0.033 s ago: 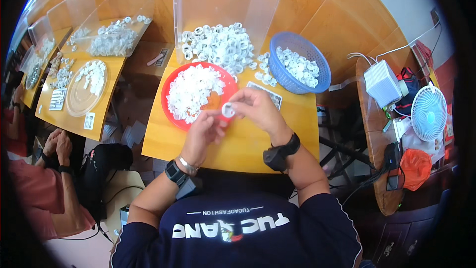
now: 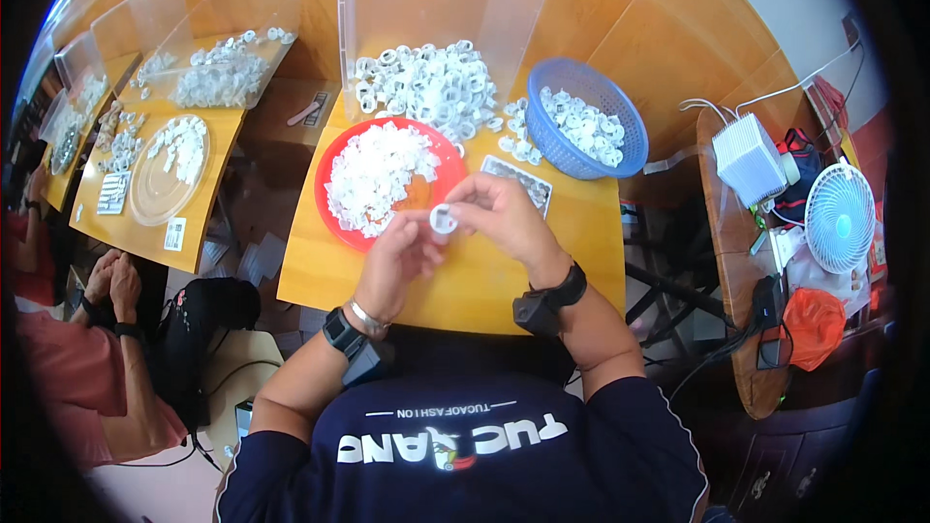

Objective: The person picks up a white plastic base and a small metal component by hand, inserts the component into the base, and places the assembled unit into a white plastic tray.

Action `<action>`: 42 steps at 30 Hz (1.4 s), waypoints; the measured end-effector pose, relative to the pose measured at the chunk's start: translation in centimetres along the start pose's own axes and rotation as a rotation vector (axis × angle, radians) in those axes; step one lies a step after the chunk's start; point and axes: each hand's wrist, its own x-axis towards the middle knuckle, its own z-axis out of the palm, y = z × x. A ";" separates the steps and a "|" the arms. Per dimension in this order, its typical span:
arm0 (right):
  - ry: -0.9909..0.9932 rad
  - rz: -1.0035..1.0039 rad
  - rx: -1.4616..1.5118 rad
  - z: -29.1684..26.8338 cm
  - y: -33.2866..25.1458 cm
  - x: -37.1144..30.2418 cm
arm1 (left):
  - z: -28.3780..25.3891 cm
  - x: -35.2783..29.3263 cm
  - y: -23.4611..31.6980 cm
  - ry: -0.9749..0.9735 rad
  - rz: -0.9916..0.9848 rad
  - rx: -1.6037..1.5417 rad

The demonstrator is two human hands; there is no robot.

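Note:
A small round white plastic part [image 2: 444,220], ring-like with a darker spot in its middle, is held up between my hands over the table. The thumb and finger of my right hand [image 2: 499,217] pinch its right side. At its left edge, the fingertips of my left hand [image 2: 399,254] close on it, the other fingers curled loosely below. Behind my left hand lies a red round tray [image 2: 325,215] heaped with small white translucent pieces [image 2: 373,174]. Just beyond my right hand is a small rectangular tray [image 2: 548,196] of small greyish parts.
A tipped clear plastic bin [image 2: 441,0] spills a pile of white ring parts [image 2: 426,87] at the back. To its right stands a blue basket [image 2: 581,160] of similar parts. A fan [image 2: 839,220] occupies the right-hand table. On the left, a co-worker's clasped hands [image 2: 116,283] rest beside another table.
The round part has turned slightly, so its white face shows more toward me. My hands have barely moved.

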 end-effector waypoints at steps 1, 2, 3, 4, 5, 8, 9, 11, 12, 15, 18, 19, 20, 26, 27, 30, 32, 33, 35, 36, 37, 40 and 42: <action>-0.018 -0.027 0.011 0.6 -0.3 -0.7 | 0.2 0.1 0.0 0.002 -0.009 0.005; 0.008 -0.018 0.020 1.1 -0.5 -1.2 | 0.5 0.1 0.0 -0.040 -0.037 -0.060; 0.010 -0.014 0.028 1.2 -0.4 -1.6 | 0.7 0.0 -0.1 -0.081 -0.064 -0.125; -0.005 -0.008 0.002 1.2 -0.4 -1.9 | 0.4 0.1 -0.5 -0.131 -0.063 -0.187; -0.021 -0.003 -0.025 1.3 -0.2 -2.1 | 0.2 0.0 -1.0 -0.126 -0.068 -0.184; -0.015 -0.048 -0.052 1.3 0.6 -2.6 | 0.4 -0.4 -1.6 -0.174 -0.094 -0.272; -0.012 -0.044 -0.044 1.3 0.9 -2.8 | 0.6 -0.5 -1.6 -0.160 -0.127 -0.282; -0.044 -0.126 -0.089 1.3 1.3 -3.2 | 0.8 -0.7 -1.7 -0.143 -0.167 -0.289; -0.040 -0.122 -0.083 1.3 1.1 -3.3 | 0.8 -0.8 -1.8 -0.160 -0.184 -0.296; -0.017 -0.313 -0.385 1.1 -0.2 -3.9 | 1.0 -0.9 -1.9 -0.185 -0.222 -0.308; -0.028 -0.385 -0.497 0.9 -0.5 -4.1 | 0.9 -1.0 -2.2 -0.210 -0.255 -0.327; -0.072 -0.353 -0.527 0.7 -0.6 -4.2 | 0.9 -1.0 -2.3 -0.224 -0.268 -0.343; -0.117 -0.321 -0.557 0.6 -0.6 -4.2 | 0.9 -1.1 -2.4 -0.223 -0.274 -0.343; -0.130 -0.400 -0.570 0.8 0.1 -3.7 | 0.0 -1.4 -3.5 -0.200 -0.306 -0.390; -0.132 -0.399 -0.569 0.9 0.4 -3.6 | -0.4 -1.4 -3.7 -0.204 -0.306 -0.445; -0.074 -0.355 -0.502 1.3 1.2 -3.7 | -1.0 -1.0 -4.4 -0.218 -0.278 -0.506; -0.004 -0.273 -0.455 1.7 1.6 -4.1 | -0.6 -1.0 -4.2 -0.224 -0.250 -0.513; -0.003 -0.271 -0.456 1.9 1.8 -4.2 | -0.2 -1.1 -4.0 -0.146 -0.251 -0.505; 0.027 -0.352 -0.490 2.2 2.3 -4.7 | -0.2 -1.0 -4.0 -0.071 -0.251 -0.497; 0.029 -0.352 -0.494 2.5 2.5 -4.9 | -0.8 -1.0 -4.3 -0.123 -0.238 -0.497; 0.051 -0.352 -0.538 2.7 2.8 -5.0 | -1.0 -1.0 -4.5 -0.177 -0.227 -0.498; 0.066 -0.374 -0.579 2.8 3.2 -5.1 | -0.9 -1.3 -4.7 -0.112 -0.250 -0.481; 0.041 -0.409 -0.529 2.7 3.3 -5.0 | -0.7 -1.4 -4.5 -0.133 -0.264 -0.487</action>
